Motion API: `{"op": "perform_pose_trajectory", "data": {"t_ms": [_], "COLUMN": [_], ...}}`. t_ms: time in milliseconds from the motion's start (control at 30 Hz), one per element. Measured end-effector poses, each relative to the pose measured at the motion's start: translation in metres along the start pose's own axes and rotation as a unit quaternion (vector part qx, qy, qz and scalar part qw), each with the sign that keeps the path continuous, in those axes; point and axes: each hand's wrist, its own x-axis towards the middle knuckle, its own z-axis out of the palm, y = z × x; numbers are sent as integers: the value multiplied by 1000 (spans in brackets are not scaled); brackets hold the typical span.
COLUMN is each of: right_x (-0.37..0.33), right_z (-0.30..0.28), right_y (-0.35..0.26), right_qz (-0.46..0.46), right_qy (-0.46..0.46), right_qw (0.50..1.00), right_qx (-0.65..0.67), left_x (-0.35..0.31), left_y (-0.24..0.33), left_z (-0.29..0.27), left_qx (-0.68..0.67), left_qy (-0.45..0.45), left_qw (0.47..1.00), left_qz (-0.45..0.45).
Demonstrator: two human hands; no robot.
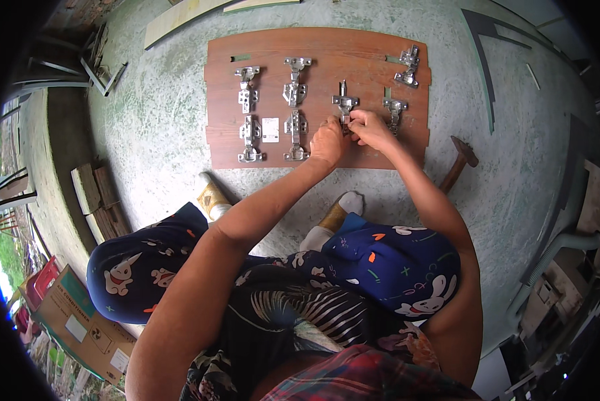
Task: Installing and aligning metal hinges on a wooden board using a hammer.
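A brown wood-grain board (pixel 353 60) lies flat on the floor with several metal cabinet hinges on it. My left hand (pixel 329 140) and my right hand (pixel 370 129) meet over one cabinet hinge (pixel 344 102) right of the board's middle. Fingers of both hands are closed around its near end and cover that part. A thin pointed metal piece (pixel 343 87) sticks out beyond its far end. Just right of my right hand lies another hinge (pixel 394 107), partly hidden by it. A further hinge (pixel 407 67) lies at the far right.
On the board's left half are two columns of hinges (pixel 250 138) and a small white card (pixel 270 130). A hammer (pixel 461 157) rests on the floor to the right. Wood blocks (pixel 96 194) and a cardboard box (pixel 79 327) stand left; a grey hose (pixel 560 247) runs at right.
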Motion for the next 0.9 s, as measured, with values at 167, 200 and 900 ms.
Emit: {"op": "perform_pose_trajectory", "data": {"t_ms": [167, 200, 900], "right_x": [7, 7, 7], "right_z": [5, 5, -15], "right_y": [-1, -2, -16], "right_qz": [20, 16, -18], "right_qy": [-6, -7, 50], "right_qw": [999, 1000, 996], "right_qx": [24, 21, -66], "left_x": [2, 3, -17], "left_y": [-1, -1, -55], "left_z": [-4, -4, -71], "left_qx": [101, 103, 105], "left_qy": [-26, -25, 151], "left_qw": [994, 994, 983], "left_qz": [16, 14, -24]}}
